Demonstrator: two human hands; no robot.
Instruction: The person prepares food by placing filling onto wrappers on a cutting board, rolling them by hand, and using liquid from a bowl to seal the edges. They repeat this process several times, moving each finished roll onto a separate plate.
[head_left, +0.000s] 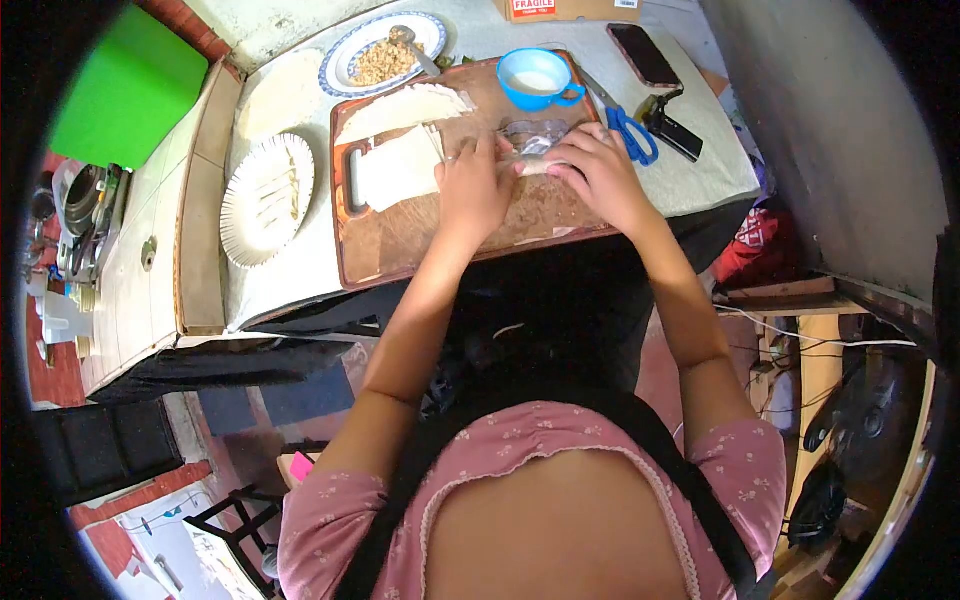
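A pale, thin spring roll lies across the wooden cutting board, between my two hands. My left hand has its fingers closed at the roll's left end. At the other end, my right hand pinches the roll with curled fingers; parts of it are hidden under them. Just beyond the roll is a clear plastic item. Square wrappers lie left of my left hand, with curved wrapper offcuts behind them. A blue cup of white liquid stands at the board's back right.
Several thin rolls rest on a white fluted plate at left. Behind the board, a blue-rimmed plate holds crumbly filling and a spoon. Blue-handled scissors, a black object and a phone lie at right.
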